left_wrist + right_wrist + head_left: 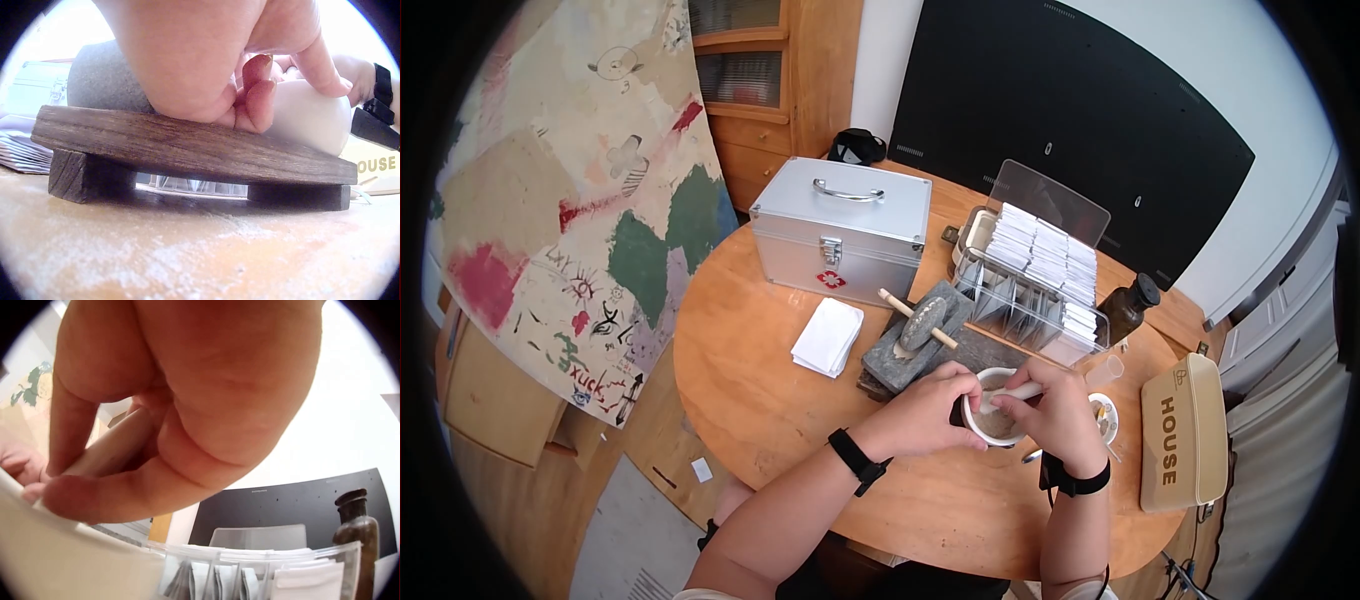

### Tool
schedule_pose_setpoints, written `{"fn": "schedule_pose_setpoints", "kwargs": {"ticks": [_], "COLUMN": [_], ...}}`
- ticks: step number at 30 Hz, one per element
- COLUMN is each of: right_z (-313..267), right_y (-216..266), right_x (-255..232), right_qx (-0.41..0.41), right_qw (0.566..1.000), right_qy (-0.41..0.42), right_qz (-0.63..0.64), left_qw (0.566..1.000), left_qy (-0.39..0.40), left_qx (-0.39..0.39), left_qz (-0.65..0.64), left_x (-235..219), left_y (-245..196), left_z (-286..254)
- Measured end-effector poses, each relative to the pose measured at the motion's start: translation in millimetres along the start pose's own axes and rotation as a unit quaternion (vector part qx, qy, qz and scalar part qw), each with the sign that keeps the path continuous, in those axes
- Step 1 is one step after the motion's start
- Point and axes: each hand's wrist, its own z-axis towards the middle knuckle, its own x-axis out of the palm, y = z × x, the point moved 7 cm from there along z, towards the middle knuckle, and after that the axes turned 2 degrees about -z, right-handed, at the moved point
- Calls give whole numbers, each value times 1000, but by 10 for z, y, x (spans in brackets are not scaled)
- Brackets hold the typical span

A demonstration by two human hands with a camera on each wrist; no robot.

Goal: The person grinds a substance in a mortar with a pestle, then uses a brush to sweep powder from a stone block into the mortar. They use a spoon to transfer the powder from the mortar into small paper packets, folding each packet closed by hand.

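A white mortar [309, 119] stands on a dark wooden stand [187, 139] near the table's front. My left hand [930, 410] steadies it, thumb and fingers bent about its left side and rim. In the head view, the bowl's inside looks greyish brown. From the right, my right hand [1062, 415] grips a white pestle [1022, 391], whose lower end reaches into the mortar. The right wrist view shows thumb and fingers wrapped around the pestle shaft [112, 447], close over the rim. Left of the mortar, a grey stone block [103, 78] shares the stand.
Behind lie stone pieces with a wooden stick [945, 338] and folded white paper [828, 337]. A silver first-aid case [790, 240], a clear organizer of white packets [1040, 250] and a brown bottle [1125, 305] stand farther back. At right are a small dish [1110, 425] and a HOUSE box [1185, 430].
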Motion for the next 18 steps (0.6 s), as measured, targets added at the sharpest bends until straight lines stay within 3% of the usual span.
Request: {"fn": "schedule_pose_setpoints", "kwargs": {"ticks": [4, 6, 10, 12, 16, 18], "right_z": [-55, -54, -5, 9, -47, -61], "right_y": [-112, -150, -105, 12, -240, -249], "right_x": [-32, -145, -92, -20, -11, -55], "right_qx": [88, 89, 29, -11, 87, 103], "right_qw": [991, 994, 997, 1000, 991, 992], "right_qy": [93, 38, -49, -23, 92, 75], "right_qz": [29, -54, -47, 3, 35, 16], "left_qw": [1000, 1000, 1000, 1000, 1000, 1000], "left_qy": [10, 8, 0, -1, -6, -3], "left_qx": [-23, -16, -2, 4, 5, -2], "left_qz": [-6, -1, -3, -1, 4, 3], "left_x": [-10, -1, 6, 26, 16, 8], "left_y": [-24, 13, 28, 50, 56, 37], "left_z": [-5, -2, -8, -5, 2, -6]}}
